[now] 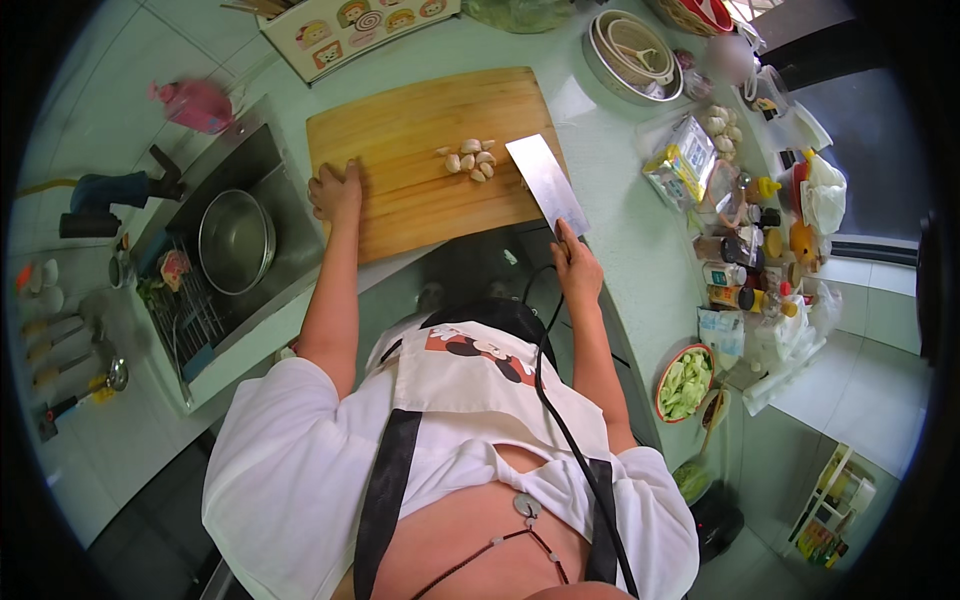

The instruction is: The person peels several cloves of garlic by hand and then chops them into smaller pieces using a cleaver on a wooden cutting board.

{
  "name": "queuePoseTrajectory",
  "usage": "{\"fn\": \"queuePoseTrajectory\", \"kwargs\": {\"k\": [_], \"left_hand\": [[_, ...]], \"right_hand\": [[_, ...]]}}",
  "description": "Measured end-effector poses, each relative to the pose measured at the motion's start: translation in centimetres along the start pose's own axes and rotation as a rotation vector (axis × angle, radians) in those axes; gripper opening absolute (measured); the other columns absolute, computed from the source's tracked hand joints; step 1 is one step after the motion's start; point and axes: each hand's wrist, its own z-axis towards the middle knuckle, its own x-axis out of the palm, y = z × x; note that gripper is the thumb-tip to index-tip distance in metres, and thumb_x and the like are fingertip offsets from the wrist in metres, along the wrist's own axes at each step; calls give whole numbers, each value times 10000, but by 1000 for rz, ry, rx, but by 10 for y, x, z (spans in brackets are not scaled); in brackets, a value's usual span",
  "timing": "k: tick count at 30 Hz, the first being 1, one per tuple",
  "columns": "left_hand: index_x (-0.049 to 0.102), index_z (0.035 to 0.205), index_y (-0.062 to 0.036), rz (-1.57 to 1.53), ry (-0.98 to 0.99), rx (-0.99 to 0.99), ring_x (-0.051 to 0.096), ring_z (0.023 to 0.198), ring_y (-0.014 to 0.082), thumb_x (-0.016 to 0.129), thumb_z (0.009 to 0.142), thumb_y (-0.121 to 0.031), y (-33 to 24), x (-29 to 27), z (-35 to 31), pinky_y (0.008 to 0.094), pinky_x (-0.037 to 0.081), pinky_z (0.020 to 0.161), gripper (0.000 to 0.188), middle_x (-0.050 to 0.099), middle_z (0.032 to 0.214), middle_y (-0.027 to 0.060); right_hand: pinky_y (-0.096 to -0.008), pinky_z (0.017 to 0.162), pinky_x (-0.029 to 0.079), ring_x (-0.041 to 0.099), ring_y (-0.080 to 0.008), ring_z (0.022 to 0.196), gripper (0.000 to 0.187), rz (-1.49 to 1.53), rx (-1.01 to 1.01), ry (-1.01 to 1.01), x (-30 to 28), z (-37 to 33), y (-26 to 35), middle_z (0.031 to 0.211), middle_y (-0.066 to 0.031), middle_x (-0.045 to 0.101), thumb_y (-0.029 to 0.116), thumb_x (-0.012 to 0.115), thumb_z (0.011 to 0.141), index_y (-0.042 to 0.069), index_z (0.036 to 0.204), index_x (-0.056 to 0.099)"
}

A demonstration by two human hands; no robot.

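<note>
A wooden cutting board (410, 135) lies on the counter in front of me, its near edge jutting past the counter's edge. Several garlic cloves (470, 162) sit in a small cluster right of its middle. My left hand (336, 192) rests on the board's left edge with its fingers spread. In my right hand (577, 265) is a cleaver (549, 185), gripped at its handle, which the fingers mostly hide. The broad blade lies over the board's right edge, a little to the right of the cloves.
Left of the board is a sink (265, 150) with a steel basin (237, 242) in it. Nested bowls (632, 55) stand at the back right. Garlic bulbs (722, 128), bottles and jars crowd the right side, and a plate of sliced green vegetable (686, 385) sits nearer me.
</note>
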Motion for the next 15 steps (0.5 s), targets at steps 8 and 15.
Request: {"fn": "queuePoseTrajectory", "kwargs": {"k": [8,15], "left_hand": [[430,1230,-112,29,-84,223,268,1238,362,550,746,-481,-29,21,-14,547,185,968,621,295,1329,210],[504,1138,-157,75,33,1148,308,1238,291,624,750,-249,-109,54,-112,560,206,978,417,428,1252,95]], "right_hand": [[-360,688,482,604,-302,841,419,316,39,-118,-13,14,-11,945,-114,627,248,615,792,292,1197,513],[-362,637,478,602,-284,745,439,130,-44,-31,-19,9,-27,856,-83,621,200,616,783,291,1200,510]]}}
